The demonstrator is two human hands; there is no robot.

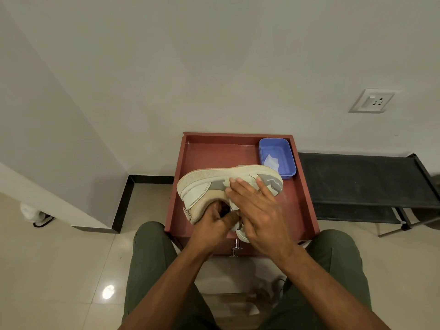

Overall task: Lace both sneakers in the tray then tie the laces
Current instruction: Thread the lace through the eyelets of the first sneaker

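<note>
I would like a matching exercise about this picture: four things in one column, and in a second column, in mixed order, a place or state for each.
Things:
1. sneaker
2. blue tub
3. wall socket
4. black rack

Places or states:
A. on the wall, upper right
B. tipped on its side, sole facing away, held by both hands
C. on the floor, right of the red tray
D. in the tray's far right corner

Pairs: 1-B, 2-D, 3-A, 4-C
</note>
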